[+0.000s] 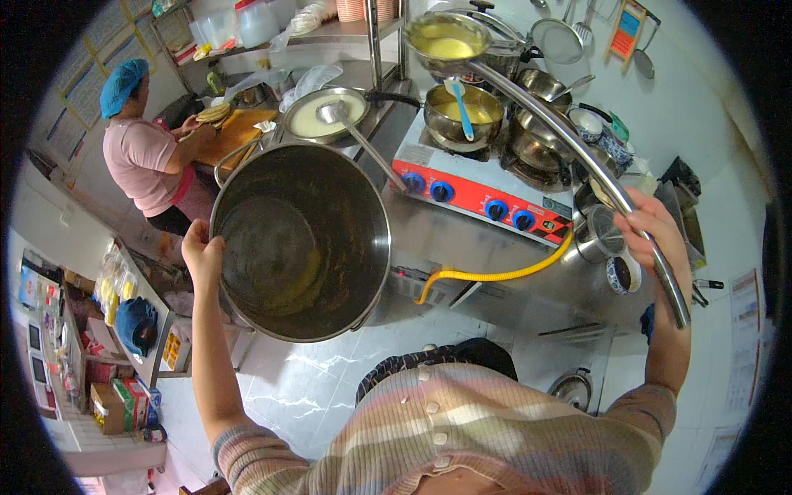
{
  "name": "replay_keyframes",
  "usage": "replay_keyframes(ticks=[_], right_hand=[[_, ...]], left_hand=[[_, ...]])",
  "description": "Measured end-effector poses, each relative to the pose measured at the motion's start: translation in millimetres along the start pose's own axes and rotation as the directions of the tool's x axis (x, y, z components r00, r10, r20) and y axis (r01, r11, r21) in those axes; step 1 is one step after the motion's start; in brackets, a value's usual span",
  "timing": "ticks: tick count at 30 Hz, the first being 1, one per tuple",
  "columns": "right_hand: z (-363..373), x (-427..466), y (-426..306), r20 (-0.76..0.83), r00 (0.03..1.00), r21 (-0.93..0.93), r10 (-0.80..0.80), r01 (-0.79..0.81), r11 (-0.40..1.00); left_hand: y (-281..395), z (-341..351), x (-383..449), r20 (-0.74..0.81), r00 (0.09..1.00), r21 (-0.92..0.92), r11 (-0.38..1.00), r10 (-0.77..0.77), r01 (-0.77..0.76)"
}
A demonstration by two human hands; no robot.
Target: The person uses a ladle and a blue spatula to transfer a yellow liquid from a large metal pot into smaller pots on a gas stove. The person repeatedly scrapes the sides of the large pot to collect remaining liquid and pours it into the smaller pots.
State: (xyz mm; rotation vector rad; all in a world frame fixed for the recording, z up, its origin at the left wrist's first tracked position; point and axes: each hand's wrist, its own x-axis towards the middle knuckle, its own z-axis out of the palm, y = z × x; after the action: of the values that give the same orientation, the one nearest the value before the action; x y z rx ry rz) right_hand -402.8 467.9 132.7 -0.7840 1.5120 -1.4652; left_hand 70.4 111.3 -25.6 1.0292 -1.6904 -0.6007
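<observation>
My left hand [203, 255] grips the near-left rim of a large deep metal pot [362, 210], whose mouth is tipped towards me. Inside, the pot is dark and stained, with a yellowish patch low on its wall. The fingers of my right hand [653, 232] wrap around the long steel handle of a large ladle [557, 131]. Its bowl, holding pale yellow liquid, is at the far end above the back of the stove. Below that bowl, a steel saucepan [442, 131] of yellow liquid sits on a burner, with a blue-handled spatula [460, 110] across it.
A red-fronted gas stove [468, 201] has a yellow hose [495, 276]. Left of it stands a pan [291, 124] of whitish liquid with a smaller ladle [371, 148]. Stacked steel pots [538, 145] fill the right burner. A co-worker [139, 148] handles flatbreads at a wooden board [238, 133].
</observation>
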Motion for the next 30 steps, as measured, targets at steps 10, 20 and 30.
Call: replay_keyframes(ticks=[10, 20, 30], right_hand=[[-39, 77, 41, -0.043, 0.990, -0.491, -0.131, 0.093, 0.866], [-46, 80, 74, -0.045, 0.921, -0.960, -0.387, 0.068, 0.273], [-44, 75, 89, 0.068, 0.866, -0.956, -0.496, 0.199, 0.215]], left_hand=[[2, -6, -9, -0.037, 0.998, -0.107, 0.993, -0.049, 0.045], [-8, -22, -12, -0.063, 0.996, -0.075, 0.996, -0.055, 0.050], [-15, -23, -11, -0.082, 0.996, -0.060, 0.998, -0.019, 0.014]])
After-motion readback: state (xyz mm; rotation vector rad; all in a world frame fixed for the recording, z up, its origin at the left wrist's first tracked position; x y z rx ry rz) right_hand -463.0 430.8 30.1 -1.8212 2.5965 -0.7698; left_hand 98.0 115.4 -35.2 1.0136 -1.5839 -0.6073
